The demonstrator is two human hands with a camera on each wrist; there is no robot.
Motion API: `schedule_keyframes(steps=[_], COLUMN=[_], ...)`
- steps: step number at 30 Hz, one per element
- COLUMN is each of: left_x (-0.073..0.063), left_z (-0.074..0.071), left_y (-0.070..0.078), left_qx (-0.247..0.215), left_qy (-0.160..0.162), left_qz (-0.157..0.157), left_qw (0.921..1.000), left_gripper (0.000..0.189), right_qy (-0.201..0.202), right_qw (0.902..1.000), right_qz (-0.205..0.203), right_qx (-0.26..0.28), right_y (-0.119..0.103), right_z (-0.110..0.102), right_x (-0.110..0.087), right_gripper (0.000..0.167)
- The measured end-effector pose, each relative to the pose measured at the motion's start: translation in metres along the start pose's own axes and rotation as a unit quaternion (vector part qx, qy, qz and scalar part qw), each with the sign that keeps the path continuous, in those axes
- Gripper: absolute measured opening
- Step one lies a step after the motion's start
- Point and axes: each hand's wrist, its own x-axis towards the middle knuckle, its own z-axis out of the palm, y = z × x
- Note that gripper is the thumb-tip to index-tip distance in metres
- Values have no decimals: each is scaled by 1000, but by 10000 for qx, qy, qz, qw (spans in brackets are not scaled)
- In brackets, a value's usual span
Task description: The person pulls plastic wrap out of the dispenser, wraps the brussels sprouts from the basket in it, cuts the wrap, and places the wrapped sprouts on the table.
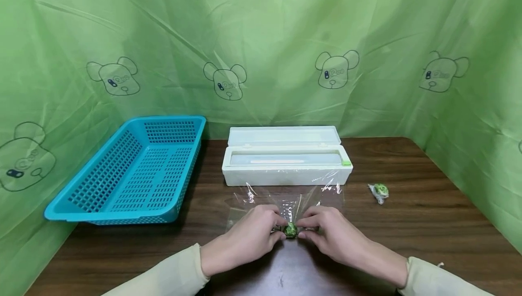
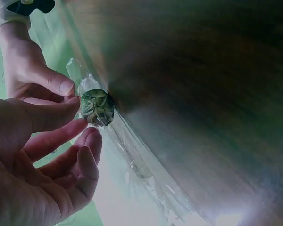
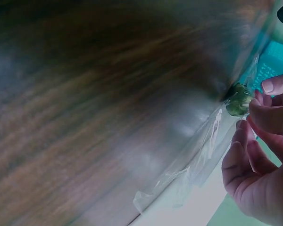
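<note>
A small round green thing with leaf-like folds [image 1: 290, 230] sits at the table's front, in a sheet of clear plastic wrap [image 1: 291, 203]. My left hand [image 1: 257, 230] pinches the wrap at the ball's left side, thumb and index fingertip right at it. From the other side my right hand [image 1: 332, 232] pinches the wrap close to the ball. In the left wrist view, the folded face of the green ball [image 2: 97, 107] shows between the fingertips, film gathered around it. The right wrist view has the ball [image 3: 238, 100] just beyond the thumb, with film trailing away.
Behind the hands stands a white wrap dispenser box [image 1: 285, 177], its lid raised. A blue perforated basket [image 1: 173, 212] is on the left. To the right lies another green ball [image 1: 380, 190] in crumpled film. Green cloth [image 1: 281, 24] hangs around the wooden table [image 1: 428, 205].
</note>
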Motion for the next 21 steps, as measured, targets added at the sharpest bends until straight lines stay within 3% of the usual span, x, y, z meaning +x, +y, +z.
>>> schedule_keyframes(steps=[21], left_x=[16], left_z=[7], left_y=[-7], left_qx=[-163], left_qy=[116], left_qz=[-415], left_qw=[9989], left_gripper=[12], right_qy=[41], right_qw=[9993], right_qz=[253], right_qx=[-265], right_y=[3], right_z=[7], right_x=[11], right_gripper=[23])
